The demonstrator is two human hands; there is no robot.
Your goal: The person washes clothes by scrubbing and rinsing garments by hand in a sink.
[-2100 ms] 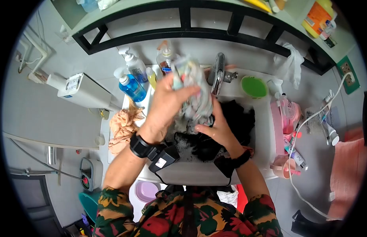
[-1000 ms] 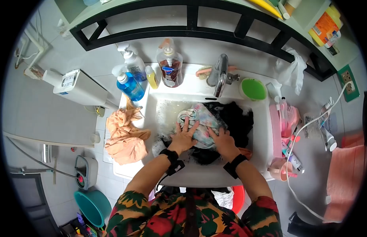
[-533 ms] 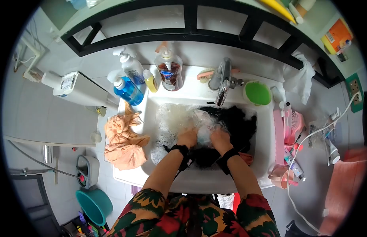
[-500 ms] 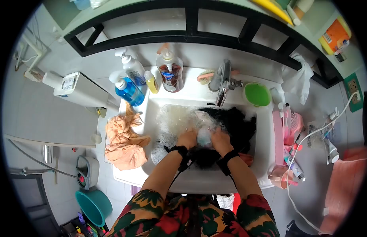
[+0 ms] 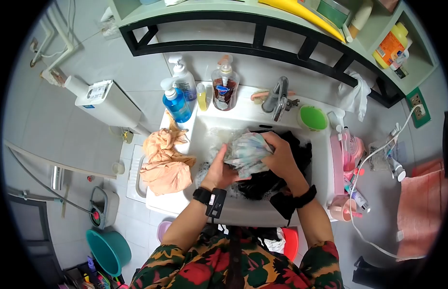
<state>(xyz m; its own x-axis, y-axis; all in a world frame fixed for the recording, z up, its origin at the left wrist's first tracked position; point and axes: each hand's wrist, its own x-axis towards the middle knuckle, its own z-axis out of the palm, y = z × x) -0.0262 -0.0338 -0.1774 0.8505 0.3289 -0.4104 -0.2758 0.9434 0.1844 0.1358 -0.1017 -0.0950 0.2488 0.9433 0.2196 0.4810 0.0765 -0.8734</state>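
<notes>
A bunched, wet, pale cloth point(image 5: 250, 151) with faint pastel streaks is held between both hands over the sink. My left hand point(image 5: 220, 169) supports its left side, thumb up and fingers partly hidden beneath it. Curled over the upper right side of the cloth is my right hand point(image 5: 281, 155). Black fabric point(image 5: 298, 144) lies soaking in the sink below and to the right of the hands. Suds and cloudy water fill the left part of the white sink point(image 5: 200, 126).
Peach cloth point(image 5: 166, 176) rests on the sink's left rim. Behind stand a blue pump bottle point(image 5: 177, 107), a brown soap bottle point(image 5: 225, 91) and the faucet point(image 5: 280, 98). A green bowl point(image 5: 312, 118) sits at the back right. A black-framed shelf point(image 5: 257, 36) overhangs the sink.
Both hands have come up out of the water, lifting the pale cloth, which was mostly submerged. The camera view has shifted slightly.
</notes>
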